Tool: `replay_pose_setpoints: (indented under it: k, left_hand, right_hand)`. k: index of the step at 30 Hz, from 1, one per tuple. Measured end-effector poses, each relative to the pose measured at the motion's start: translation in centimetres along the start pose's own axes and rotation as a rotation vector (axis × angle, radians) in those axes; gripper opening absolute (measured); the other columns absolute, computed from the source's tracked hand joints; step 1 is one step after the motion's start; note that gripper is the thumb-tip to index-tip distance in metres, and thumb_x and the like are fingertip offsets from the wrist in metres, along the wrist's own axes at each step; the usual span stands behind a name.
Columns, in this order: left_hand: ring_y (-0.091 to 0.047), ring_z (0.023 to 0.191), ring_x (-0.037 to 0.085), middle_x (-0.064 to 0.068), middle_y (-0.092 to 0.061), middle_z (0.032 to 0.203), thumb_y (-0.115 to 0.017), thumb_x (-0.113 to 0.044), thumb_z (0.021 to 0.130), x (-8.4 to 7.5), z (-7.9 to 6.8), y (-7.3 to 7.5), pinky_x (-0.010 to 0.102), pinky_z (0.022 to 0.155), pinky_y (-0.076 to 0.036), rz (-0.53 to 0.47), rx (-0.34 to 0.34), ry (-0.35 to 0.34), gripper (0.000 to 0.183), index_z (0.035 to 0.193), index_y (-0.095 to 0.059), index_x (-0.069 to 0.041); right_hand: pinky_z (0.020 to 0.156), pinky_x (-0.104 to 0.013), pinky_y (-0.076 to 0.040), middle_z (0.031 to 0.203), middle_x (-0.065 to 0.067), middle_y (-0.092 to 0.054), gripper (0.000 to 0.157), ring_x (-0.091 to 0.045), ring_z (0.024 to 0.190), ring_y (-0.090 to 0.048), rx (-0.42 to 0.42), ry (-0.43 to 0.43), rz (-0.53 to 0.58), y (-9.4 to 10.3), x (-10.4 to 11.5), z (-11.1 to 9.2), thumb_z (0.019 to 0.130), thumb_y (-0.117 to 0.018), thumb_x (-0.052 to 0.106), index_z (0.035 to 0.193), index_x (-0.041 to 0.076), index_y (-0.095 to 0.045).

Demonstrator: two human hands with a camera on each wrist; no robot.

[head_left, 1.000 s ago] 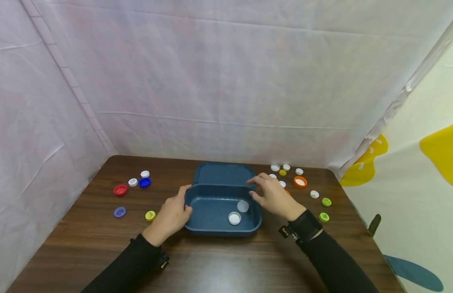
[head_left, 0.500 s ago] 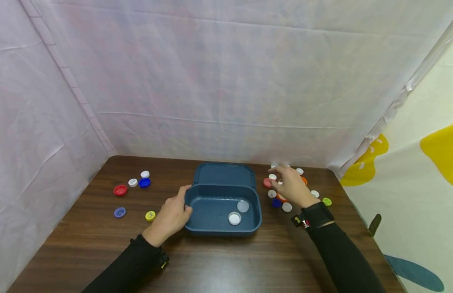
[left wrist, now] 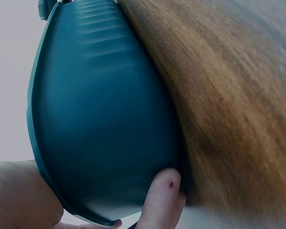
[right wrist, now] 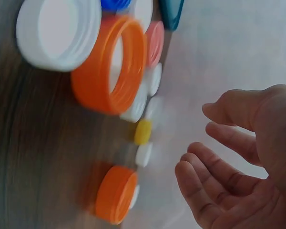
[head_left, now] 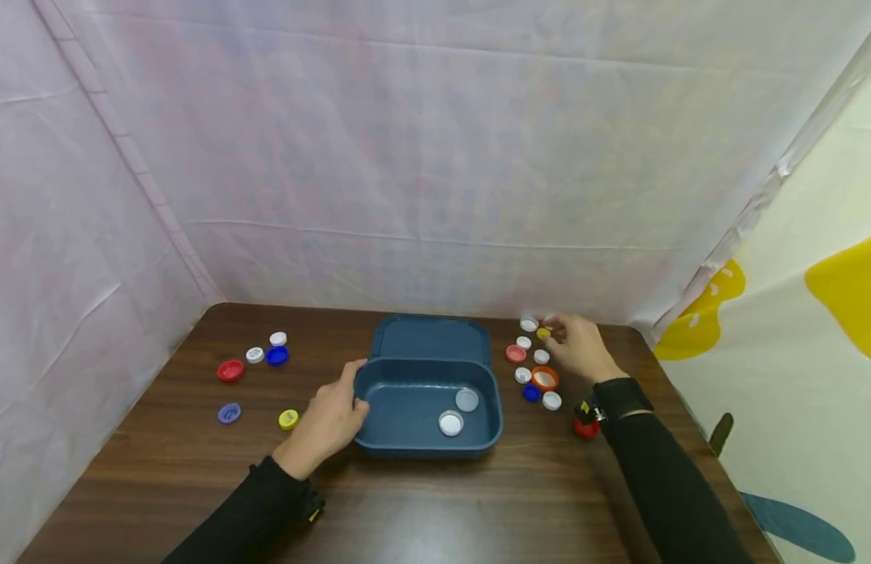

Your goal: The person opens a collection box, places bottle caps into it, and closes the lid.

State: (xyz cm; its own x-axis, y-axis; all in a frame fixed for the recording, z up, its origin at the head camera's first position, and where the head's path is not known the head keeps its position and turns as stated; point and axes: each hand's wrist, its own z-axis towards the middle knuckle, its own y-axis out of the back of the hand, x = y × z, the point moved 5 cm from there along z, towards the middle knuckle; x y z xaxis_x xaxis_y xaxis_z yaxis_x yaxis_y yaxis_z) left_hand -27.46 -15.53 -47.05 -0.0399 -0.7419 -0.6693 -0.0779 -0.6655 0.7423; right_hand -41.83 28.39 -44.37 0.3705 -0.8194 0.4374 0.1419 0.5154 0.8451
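Observation:
My left hand (head_left: 330, 415) grips the left end of a dark blue plastic box (head_left: 428, 452), thumb on its outer wall in the left wrist view and fingers at the rim. Inside the box lie a white bottle cap (head_left: 451, 424) and a translucent cap (head_left: 467, 399). At the back right, my right hand (head_left: 583, 348) hovers over a group of bottle caps, near a small yellow cap (head_left: 543, 333). Its fingers are loosely bent and hold nothing in the right wrist view, where an orange cap (right wrist: 117, 195) sits below it.
Around the right hand lie white caps, a pink cap (head_left: 516, 354), an orange cap (head_left: 544, 379), a blue cap (head_left: 532, 393) and a red cap (head_left: 586, 428). Several more caps are spread at left, including a red one (head_left: 230, 370). A white curtain (head_left: 435, 157) borders the back.
My right hand has moved right, away from the box's right rim, to above the back-right caps. The left hand has stayed on the box, and the two caps inside it lie as before.

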Motion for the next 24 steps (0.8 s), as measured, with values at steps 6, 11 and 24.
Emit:
replay_pose_setpoints:
  k: [6,11,24]
  left_hand:
    - [-0.052,0.057,0.016,0.002,-0.053,0.073,-0.063,-0.005,0.111,0.0,0.2,-0.1,0.029,0.055,-0.041,-0.001,-0.001,0.01,0.076,0.18,-0.033,-0.011]
    - [-0.05,0.055,0.016,0.001,-0.052,0.071,-0.063,-0.005,0.11,0.2,0.4,-0.3,0.029,0.054,-0.04,0.003,-0.001,0.005,0.077,0.181,-0.033,-0.01]
    - [-0.053,0.057,0.017,0.003,-0.054,0.074,-0.064,-0.005,0.11,0.2,0.2,-0.1,0.029,0.054,-0.042,-0.001,-0.016,0.004,0.076,0.18,-0.034,-0.01]
  right_hand:
    - [0.107,-0.07,-0.062,0.133,-0.036,-0.079,0.039,-0.055,0.121,-0.077,-0.028,-0.051,-0.057,0.3,-2.4,0.6,0.103,-0.077,0.006,0.137,-0.013,-0.076]
    - [0.117,-0.072,-0.054,0.137,-0.039,-0.075,0.042,-0.06,0.133,-0.068,-0.032,-0.108,-0.081,0.4,-3.7,0.8,0.103,-0.078,0.008,0.139,-0.015,-0.073]
    - [0.124,-0.07,-0.052,0.146,-0.037,-0.073,0.061,-0.061,0.141,-0.064,0.021,-0.233,-0.151,-2.7,-12.1,4.7,0.1,-0.084,0.03,0.144,-0.011,-0.073]
